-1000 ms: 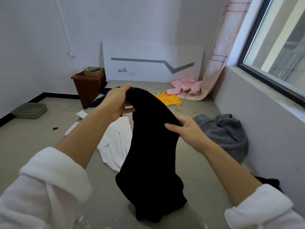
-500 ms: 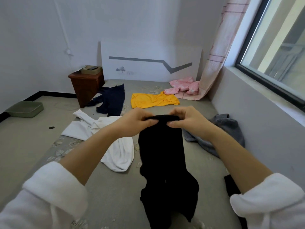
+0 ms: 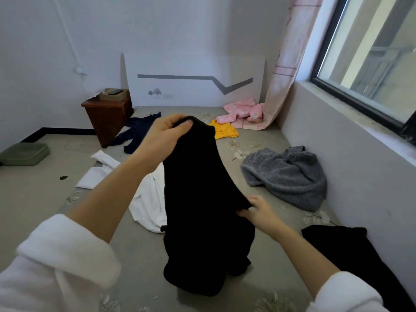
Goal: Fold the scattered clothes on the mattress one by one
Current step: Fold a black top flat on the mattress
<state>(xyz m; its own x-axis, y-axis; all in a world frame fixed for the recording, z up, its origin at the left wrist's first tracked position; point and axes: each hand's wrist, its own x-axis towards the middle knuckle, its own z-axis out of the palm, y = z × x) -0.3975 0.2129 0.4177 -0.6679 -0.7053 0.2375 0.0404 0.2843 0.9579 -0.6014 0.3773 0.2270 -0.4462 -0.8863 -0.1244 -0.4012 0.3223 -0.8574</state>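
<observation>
Mattress [image 3: 139,255] w/ a grey flowered cover lies in front of us, & over its middle we hold the black garment [image 3: 198,199] up. Our left hand [image 3: 164,136] is raised & grips the top of it, fingers curled over the edge, thumb pressed on the front. Our right hand [image 3: 261,212] is lower, at the right side edge, & pinches the cloth btw thumb & fingers; this hand is a bit blurred. The bottom part of the black garment rests bunched on the mattress, the rest hangs. Behind it, on the left, lies a white garment [image 3: 148,199], partly hidden. A grey garment [image 3: 286,174] is crumpled near the right wall, & a second black piece [image 3: 351,248] lies on the right, close to us. Further back we see a navy garment [image 3: 139,129] beside the wooden nightstand [image 3: 105,118], a yellow garment [image 3: 224,131] & a pink garment [image 3: 243,110] touching the curtain [image 3: 283,70].
</observation>
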